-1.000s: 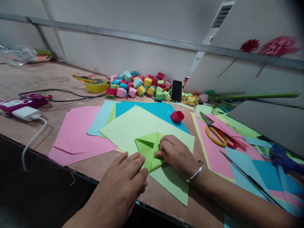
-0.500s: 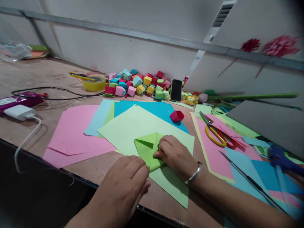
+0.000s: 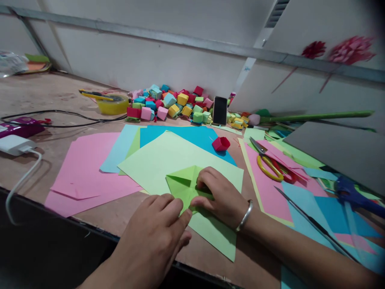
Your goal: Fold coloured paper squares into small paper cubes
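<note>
A folded green paper (image 3: 183, 182) with creases meeting near its middle lies on a pale green sheet (image 3: 156, 154). My left hand (image 3: 159, 224) is at its near left corner, fingers bent together over the edge, the index fingertip on the paper. From the right, my right hand (image 3: 218, 196) holds the paper's right side, with its thumb and curled fingers on a fold and a bracelet at the wrist. Beyond the hands, a small red paper box (image 3: 221, 144) sits on a blue sheet.
Pink sheets (image 3: 90, 164) lie to the left. Paper cubes (image 3: 174, 104) and a phone (image 3: 219, 110) stand along the wall. On the right are yellow-handled scissors (image 3: 270, 166), long blue-handled scissors (image 3: 351, 196) and paper scraps. Yellow tape (image 3: 112, 105) sits back left.
My right thumb has moved down and away from its curled fingers, toward my left fingertips. My left index finger now reaches further onto the green paper. The whole view has shifted slightly.
</note>
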Motion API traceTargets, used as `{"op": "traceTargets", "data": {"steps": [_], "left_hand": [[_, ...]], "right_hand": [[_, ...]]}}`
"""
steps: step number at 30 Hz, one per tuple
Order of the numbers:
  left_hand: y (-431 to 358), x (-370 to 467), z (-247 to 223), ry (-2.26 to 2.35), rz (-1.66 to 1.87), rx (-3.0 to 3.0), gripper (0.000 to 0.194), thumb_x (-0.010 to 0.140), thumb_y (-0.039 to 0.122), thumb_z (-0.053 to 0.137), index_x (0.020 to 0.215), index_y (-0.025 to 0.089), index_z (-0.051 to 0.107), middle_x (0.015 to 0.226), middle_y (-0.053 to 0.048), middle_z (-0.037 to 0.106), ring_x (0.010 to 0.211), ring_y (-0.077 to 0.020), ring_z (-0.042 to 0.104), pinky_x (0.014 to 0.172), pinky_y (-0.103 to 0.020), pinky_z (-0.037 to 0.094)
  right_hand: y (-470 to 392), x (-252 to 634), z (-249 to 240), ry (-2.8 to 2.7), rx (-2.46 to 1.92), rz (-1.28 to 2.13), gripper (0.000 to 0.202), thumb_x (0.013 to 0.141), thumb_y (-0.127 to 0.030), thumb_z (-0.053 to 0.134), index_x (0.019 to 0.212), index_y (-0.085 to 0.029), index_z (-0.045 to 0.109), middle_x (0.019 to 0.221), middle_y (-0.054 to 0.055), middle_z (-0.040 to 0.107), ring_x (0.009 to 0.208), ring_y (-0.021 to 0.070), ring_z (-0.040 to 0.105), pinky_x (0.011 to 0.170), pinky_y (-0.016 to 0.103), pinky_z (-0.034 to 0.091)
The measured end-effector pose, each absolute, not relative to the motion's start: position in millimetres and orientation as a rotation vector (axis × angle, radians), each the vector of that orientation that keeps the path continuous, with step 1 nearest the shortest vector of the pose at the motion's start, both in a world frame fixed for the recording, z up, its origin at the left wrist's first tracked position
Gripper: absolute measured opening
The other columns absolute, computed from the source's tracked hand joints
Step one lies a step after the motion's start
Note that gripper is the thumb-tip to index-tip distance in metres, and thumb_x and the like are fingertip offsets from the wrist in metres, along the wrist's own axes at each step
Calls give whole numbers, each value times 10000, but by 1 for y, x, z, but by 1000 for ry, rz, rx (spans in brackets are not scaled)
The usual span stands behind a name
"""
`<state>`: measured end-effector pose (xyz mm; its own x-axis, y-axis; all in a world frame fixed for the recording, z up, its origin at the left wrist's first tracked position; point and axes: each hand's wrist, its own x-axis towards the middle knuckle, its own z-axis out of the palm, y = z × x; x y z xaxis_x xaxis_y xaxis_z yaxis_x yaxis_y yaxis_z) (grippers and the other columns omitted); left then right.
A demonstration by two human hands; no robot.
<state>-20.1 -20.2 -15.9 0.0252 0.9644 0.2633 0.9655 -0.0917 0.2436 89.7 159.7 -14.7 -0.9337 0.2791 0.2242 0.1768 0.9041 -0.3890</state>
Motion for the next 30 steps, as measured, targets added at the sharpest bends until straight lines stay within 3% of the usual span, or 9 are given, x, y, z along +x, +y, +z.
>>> {"op": "traceTargets", "data": {"steps": [13,17,21,26,30], "left_hand": [[-21,-21,-9,-2053,-508,-2256,232,910,175,484,1098,162,619,874,-62,605,796,-246,545,638,-380,425],[-16,-16,-6,-2099,-427,-2241,207,926,275,490,1039,187,639,807,-33,594,729,-224,526,716,-422,423],[-8,-7,-4,-2042,-346,-2179,355,913,390,515,1198,197,603,819,-41,612,753,-234,532,803,-456,419],[-15,-10,-3,-2001,-280,-2197,255,898,315,530,1089,209,660,801,-39,618,746,-232,561,796,-445,428],[-28,-16,-2,-1978,-333,-2236,225,922,248,471,1065,203,639,891,-46,638,841,-237,597,890,-475,406]], "right_hand": [[199,105,14,-3172,-611,580,376,639,-406,828,645,-171,535,897,50,514,835,198,507,672,285,394],[204,105,20,-3220,-701,602,349,630,-393,836,642,-168,570,878,39,526,813,180,524,643,260,383],[202,104,17,-3203,-692,504,334,616,-382,843,619,-173,583,837,33,541,773,174,533,603,254,372],[203,106,14,-3160,-660,484,311,606,-375,849,615,-179,607,844,38,569,764,176,550,571,251,374],[202,106,15,-3151,-657,485,306,612,-382,844,607,-178,615,869,42,586,759,174,551,545,250,354]]}}
